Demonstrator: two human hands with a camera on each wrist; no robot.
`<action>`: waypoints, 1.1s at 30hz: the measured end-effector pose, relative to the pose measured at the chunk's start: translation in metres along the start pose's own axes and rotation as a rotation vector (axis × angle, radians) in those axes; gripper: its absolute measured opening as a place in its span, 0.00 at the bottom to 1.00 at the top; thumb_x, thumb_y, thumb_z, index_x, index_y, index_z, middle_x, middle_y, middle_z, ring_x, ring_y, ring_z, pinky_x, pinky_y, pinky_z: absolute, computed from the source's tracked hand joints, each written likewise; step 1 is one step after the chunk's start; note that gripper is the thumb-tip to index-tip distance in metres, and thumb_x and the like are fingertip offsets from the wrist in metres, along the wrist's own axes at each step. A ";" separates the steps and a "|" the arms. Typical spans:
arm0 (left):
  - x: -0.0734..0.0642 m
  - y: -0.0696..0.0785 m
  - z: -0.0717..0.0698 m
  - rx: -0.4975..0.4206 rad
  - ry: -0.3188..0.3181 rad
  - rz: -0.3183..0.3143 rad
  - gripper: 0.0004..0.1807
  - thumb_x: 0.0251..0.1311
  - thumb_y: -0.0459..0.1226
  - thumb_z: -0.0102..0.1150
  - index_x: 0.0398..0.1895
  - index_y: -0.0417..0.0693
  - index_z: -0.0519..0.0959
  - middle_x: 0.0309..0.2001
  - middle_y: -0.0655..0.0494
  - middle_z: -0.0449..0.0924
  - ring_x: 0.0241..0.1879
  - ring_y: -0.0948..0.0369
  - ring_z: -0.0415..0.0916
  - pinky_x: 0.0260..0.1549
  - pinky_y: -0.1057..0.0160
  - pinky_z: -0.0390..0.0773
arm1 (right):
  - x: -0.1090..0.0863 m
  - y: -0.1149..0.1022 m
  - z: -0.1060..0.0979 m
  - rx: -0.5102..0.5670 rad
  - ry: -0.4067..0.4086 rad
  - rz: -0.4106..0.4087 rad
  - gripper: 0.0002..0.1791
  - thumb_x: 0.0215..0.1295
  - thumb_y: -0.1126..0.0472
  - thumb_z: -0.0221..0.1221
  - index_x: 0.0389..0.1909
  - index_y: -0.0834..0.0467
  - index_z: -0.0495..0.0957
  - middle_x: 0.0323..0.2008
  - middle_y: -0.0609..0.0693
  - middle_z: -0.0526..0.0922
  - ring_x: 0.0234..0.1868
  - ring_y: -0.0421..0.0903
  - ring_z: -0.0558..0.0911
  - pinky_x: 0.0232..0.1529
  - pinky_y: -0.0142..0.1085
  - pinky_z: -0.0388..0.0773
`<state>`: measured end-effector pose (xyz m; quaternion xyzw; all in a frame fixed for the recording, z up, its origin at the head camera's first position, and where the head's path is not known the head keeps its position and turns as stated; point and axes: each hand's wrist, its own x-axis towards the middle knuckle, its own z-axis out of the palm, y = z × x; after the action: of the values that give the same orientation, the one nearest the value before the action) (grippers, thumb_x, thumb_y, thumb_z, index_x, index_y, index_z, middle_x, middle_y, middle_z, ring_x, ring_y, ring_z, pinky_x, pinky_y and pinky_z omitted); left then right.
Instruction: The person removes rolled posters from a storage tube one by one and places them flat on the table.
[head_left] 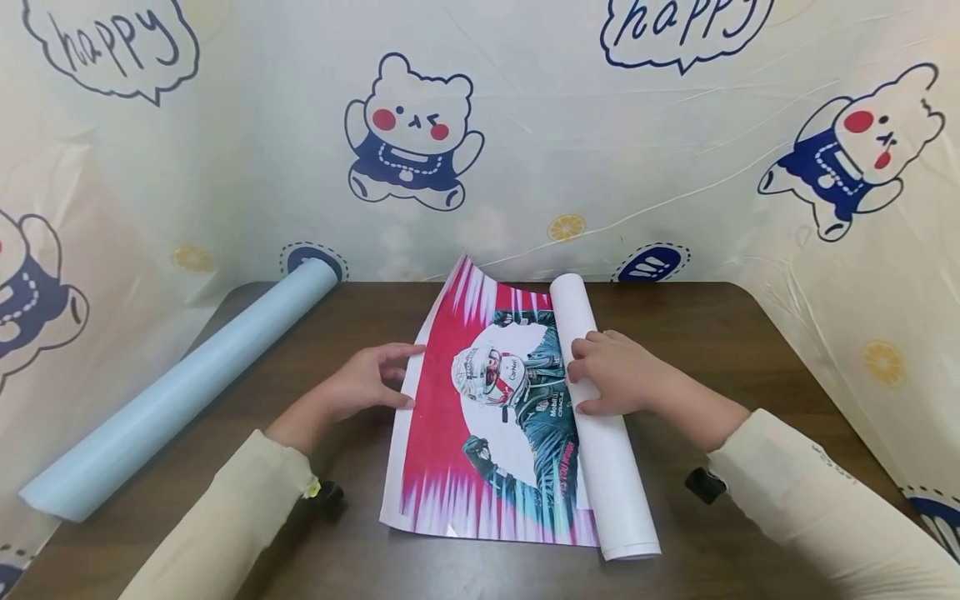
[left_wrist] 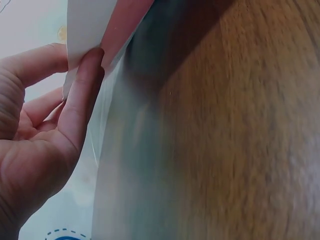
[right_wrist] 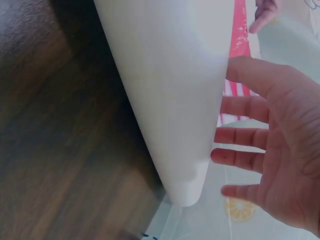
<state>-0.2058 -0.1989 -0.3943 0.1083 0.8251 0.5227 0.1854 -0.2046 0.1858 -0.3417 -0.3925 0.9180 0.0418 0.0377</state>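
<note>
Poster (head_left: 442, 417) with a red ground lies face up just below the middle of the frame, its left part flat and its right side running to a white roll (head_left: 618, 483). Its printed figure (head_left: 540, 417), in a white helmet and dark green suit, lies sideways, and the far left corner curls up off the table (head_left: 705, 333). At the left edge of the sheet, the left hand (head_left: 367, 379) pinches the white border; the left wrist view shows the thumb and fingers on opposite sides of the paper. Right of centre, the right hand (head_left: 622, 371) rests across the roll, its fingers spread and only slightly bent, with the thumb toward the bottom of the frame; in the right wrist view some fingertips meet the roll's side. That roll slants from the centre of the frame down to the lower right of centre. Cream sleeves cover both forearms, the left sleeve (head_left: 225, 517) at the lower left and the right sleeve (head_left: 817, 500) at the lower right. Along the left side of the frame a long pale blue tube (head_left: 187, 385) lies diagonally, well apart from the poster. Behind the table, across the upper frame, hangs a pale sheet (head_left: 517, 167) printed with bears, orange slices and the word "happy".
</note>
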 end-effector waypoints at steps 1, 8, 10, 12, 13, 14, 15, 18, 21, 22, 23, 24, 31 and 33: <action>-0.001 -0.001 -0.001 0.003 0.004 -0.004 0.48 0.42 0.39 0.79 0.71 0.55 0.65 0.60 0.50 0.69 0.53 0.50 0.76 0.40 0.53 0.83 | 0.000 0.001 0.001 0.001 0.004 0.000 0.25 0.49 0.43 0.72 0.44 0.54 0.84 0.46 0.52 0.80 0.48 0.51 0.75 0.57 0.50 0.73; -0.011 -0.006 -0.010 0.001 0.002 -0.014 0.49 0.43 0.39 0.79 0.71 0.54 0.64 0.61 0.48 0.68 0.55 0.47 0.74 0.39 0.52 0.83 | -0.006 0.004 0.009 0.023 -0.006 0.003 0.28 0.50 0.42 0.71 0.49 0.53 0.82 0.47 0.52 0.81 0.46 0.50 0.75 0.49 0.47 0.78; -0.013 -0.006 -0.013 -0.013 -0.005 -0.006 0.48 0.44 0.39 0.78 0.71 0.53 0.64 0.61 0.47 0.69 0.56 0.47 0.74 0.40 0.52 0.83 | -0.007 0.006 0.011 -0.003 -0.006 0.005 0.29 0.50 0.40 0.70 0.51 0.51 0.83 0.48 0.53 0.80 0.46 0.51 0.75 0.47 0.48 0.78; -0.015 -0.007 -0.014 -0.019 -0.008 0.001 0.48 0.44 0.39 0.78 0.71 0.53 0.64 0.60 0.47 0.69 0.55 0.47 0.74 0.40 0.52 0.83 | -0.009 0.009 0.013 -0.024 0.002 0.009 0.28 0.50 0.39 0.70 0.50 0.50 0.84 0.47 0.54 0.79 0.45 0.51 0.74 0.47 0.48 0.78; -0.016 -0.008 -0.015 -0.021 -0.009 0.004 0.48 0.44 0.39 0.78 0.71 0.53 0.64 0.60 0.47 0.69 0.55 0.47 0.74 0.40 0.52 0.83 | -0.010 0.010 0.013 -0.027 0.007 0.012 0.28 0.50 0.39 0.70 0.48 0.51 0.85 0.47 0.54 0.79 0.45 0.51 0.74 0.48 0.48 0.77; -0.016 -0.009 -0.015 -0.022 -0.009 0.010 0.48 0.44 0.39 0.78 0.71 0.53 0.64 0.60 0.47 0.69 0.55 0.47 0.74 0.40 0.52 0.83 | -0.010 0.011 0.013 -0.024 0.013 0.014 0.28 0.49 0.40 0.71 0.48 0.52 0.85 0.48 0.55 0.79 0.46 0.52 0.74 0.50 0.49 0.77; -0.017 -0.011 -0.016 -0.025 -0.008 0.014 0.48 0.45 0.39 0.78 0.71 0.53 0.64 0.60 0.47 0.70 0.55 0.47 0.74 0.40 0.52 0.83 | -0.011 0.012 0.013 -0.015 0.016 0.018 0.28 0.49 0.41 0.71 0.48 0.54 0.85 0.49 0.55 0.79 0.48 0.52 0.75 0.52 0.50 0.76; -0.020 -0.014 -0.018 -0.017 -0.003 0.017 0.48 0.45 0.38 0.78 0.71 0.51 0.64 0.60 0.46 0.70 0.55 0.46 0.74 0.40 0.52 0.83 | -0.014 0.014 0.013 0.017 0.007 0.025 0.28 0.51 0.47 0.72 0.50 0.57 0.83 0.53 0.56 0.80 0.52 0.54 0.75 0.56 0.51 0.75; -0.023 -0.016 -0.021 -0.009 0.007 0.017 0.48 0.45 0.38 0.78 0.71 0.51 0.64 0.61 0.45 0.70 0.56 0.46 0.74 0.40 0.52 0.83 | -0.017 0.015 0.012 0.000 -0.007 0.038 0.24 0.53 0.51 0.70 0.51 0.55 0.83 0.52 0.56 0.80 0.51 0.54 0.75 0.52 0.50 0.77; -0.024 -0.016 -0.022 -0.006 0.010 0.014 0.48 0.44 0.38 0.78 0.71 0.51 0.63 0.61 0.45 0.69 0.56 0.45 0.74 0.40 0.52 0.83 | -0.018 0.016 0.012 -0.016 -0.006 0.041 0.22 0.53 0.52 0.69 0.50 0.54 0.83 0.50 0.55 0.80 0.49 0.54 0.74 0.49 0.50 0.77; -0.025 -0.016 -0.023 -0.008 0.012 0.012 0.48 0.44 0.38 0.78 0.71 0.51 0.63 0.61 0.45 0.69 0.56 0.45 0.73 0.40 0.52 0.83 | -0.019 0.017 0.012 -0.036 -0.003 0.045 0.21 0.53 0.51 0.69 0.49 0.53 0.84 0.49 0.55 0.80 0.47 0.53 0.74 0.47 0.49 0.77; -0.026 -0.016 -0.024 -0.008 0.014 0.007 0.49 0.44 0.38 0.78 0.71 0.51 0.63 0.61 0.45 0.69 0.56 0.45 0.73 0.40 0.52 0.83 | -0.020 0.018 0.012 -0.054 0.001 0.048 0.20 0.53 0.51 0.69 0.47 0.53 0.85 0.47 0.55 0.80 0.46 0.52 0.74 0.45 0.49 0.77; -0.031 -0.018 -0.028 -0.002 0.034 -0.011 0.50 0.44 0.40 0.78 0.72 0.51 0.62 0.61 0.45 0.69 0.57 0.45 0.73 0.40 0.52 0.83 | -0.028 0.024 0.012 0.017 0.024 0.073 0.23 0.52 0.49 0.72 0.48 0.53 0.84 0.49 0.56 0.78 0.47 0.54 0.75 0.48 0.48 0.79; -0.032 -0.020 -0.030 -0.007 0.038 -0.013 0.49 0.44 0.40 0.78 0.72 0.52 0.62 0.61 0.45 0.69 0.57 0.45 0.73 0.41 0.52 0.83 | -0.032 0.026 0.011 0.070 0.022 0.078 0.22 0.53 0.53 0.71 0.51 0.52 0.83 0.55 0.58 0.77 0.54 0.58 0.75 0.52 0.52 0.78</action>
<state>-0.1888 -0.2441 -0.3948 0.0924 0.8273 0.5263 0.1733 -0.2012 0.2278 -0.3484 -0.3552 0.9339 0.0068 0.0399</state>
